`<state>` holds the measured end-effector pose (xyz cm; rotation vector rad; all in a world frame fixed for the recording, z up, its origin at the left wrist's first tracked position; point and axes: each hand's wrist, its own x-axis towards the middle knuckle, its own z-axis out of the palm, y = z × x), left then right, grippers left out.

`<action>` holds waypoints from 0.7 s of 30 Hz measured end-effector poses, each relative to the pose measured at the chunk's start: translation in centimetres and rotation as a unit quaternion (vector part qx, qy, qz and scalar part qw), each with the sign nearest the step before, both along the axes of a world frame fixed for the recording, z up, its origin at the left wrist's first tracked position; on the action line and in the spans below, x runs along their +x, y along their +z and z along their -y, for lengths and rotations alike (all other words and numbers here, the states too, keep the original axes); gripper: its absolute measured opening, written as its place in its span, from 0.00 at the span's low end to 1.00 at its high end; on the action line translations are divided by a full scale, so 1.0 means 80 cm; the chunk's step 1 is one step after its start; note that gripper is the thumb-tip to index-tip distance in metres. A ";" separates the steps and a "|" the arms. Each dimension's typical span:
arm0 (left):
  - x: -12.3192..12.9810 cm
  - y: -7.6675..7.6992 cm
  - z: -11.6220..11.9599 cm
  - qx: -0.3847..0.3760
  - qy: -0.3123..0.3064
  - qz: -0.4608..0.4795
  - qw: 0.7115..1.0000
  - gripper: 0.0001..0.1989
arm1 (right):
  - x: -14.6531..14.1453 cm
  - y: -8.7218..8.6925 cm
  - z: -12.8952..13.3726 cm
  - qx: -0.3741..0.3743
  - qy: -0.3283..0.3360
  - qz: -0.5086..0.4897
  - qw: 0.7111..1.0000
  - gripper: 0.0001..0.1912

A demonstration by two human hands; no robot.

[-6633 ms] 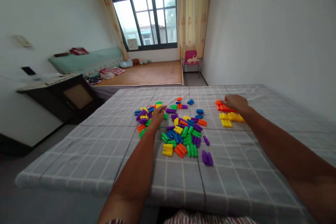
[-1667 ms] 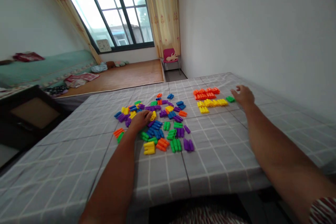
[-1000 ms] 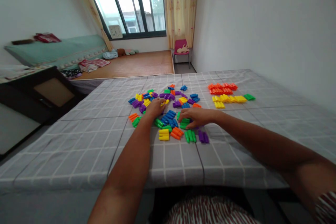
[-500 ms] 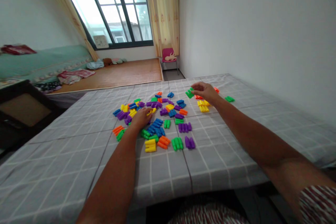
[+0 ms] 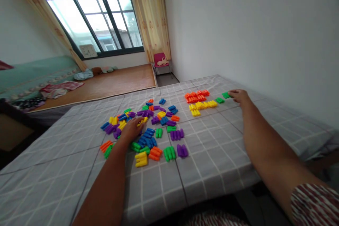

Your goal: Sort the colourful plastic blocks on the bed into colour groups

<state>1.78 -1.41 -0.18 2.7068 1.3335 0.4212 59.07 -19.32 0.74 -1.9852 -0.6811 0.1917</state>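
Note:
My right hand (image 5: pixel 239 96) is stretched out to the far right of the table, its fingers closed on the end of a green plastic building block (image 5: pixel 226 95). Just left of that block lies another green block (image 5: pixel 219 100). My left hand (image 5: pixel 131 129) rests at the mixed pile, fingers closed around a yellow block (image 5: pixel 143 121). Purple blocks (image 5: pixel 145 113) lie beyond its fingertips, and blue blocks (image 5: pixel 147 138) sit to its right. Part of the pile is hidden under my left hand and forearm.
Orange blocks (image 5: pixel 196 96) are grouped at the back right, with yellow blocks (image 5: pixel 202 106) in front of them. Nearer me lie a green block (image 5: pixel 169 153) and a purple block (image 5: pixel 182 150). A checked grey cloth (image 5: pixel 212 155) covers the table; a white wall (image 5: pixel 251 35) stands behind.
My right hand has moved right with the green block, from above the yellow group to beside the other green block. My left hand stays at the pile. The camera view has turned right.

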 end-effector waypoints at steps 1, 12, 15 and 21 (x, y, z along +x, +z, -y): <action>0.000 0.000 -0.001 -0.001 0.000 -0.001 1.000 0.21 | -0.001 0.006 -0.001 -0.028 0.023 -0.014 0.999 0.15; -0.001 0.001 -0.001 0.003 -0.001 -0.008 1.000 0.22 | 0.004 0.003 -0.004 -0.248 0.141 0.047 0.957 0.12; -0.002 -0.001 -0.002 0.004 -0.004 -0.009 1.000 0.22 | 0.001 0.000 -0.009 -0.265 0.125 0.061 0.954 0.11; -0.001 0.000 0.001 0.003 -0.007 -0.015 1.000 0.22 | 0.002 -0.001 -0.013 -0.288 0.105 0.121 0.944 0.11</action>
